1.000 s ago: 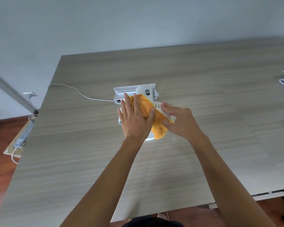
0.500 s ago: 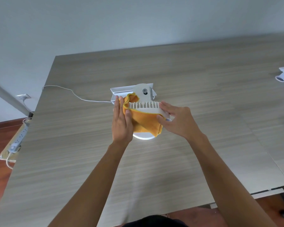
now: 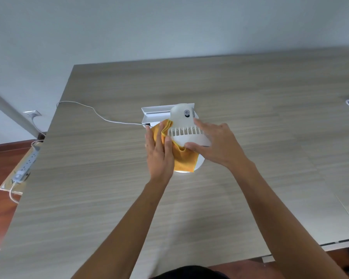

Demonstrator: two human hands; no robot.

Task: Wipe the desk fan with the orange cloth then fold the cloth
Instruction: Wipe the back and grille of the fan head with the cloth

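A wide grey wood-grain table stands against a plain pale wall. Far left of the grip, reddish wooden floor carries a white power strip, below a wall socket.

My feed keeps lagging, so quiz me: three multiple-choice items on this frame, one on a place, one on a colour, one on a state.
1. Where is the cloth?
A. against the fan's left side
B. flat by the table's right edge
C. on the floor

2. What colour is the desk fan?
A. black
B. white
C. red

3. What is the right hand doing?
A. hanging idle
B. holding the fan
C. folding the cloth

Answers: 1 A, the left hand presses it there; 2 B, its body and grille are white; 3 B, fingers and thumb curl round the housing.
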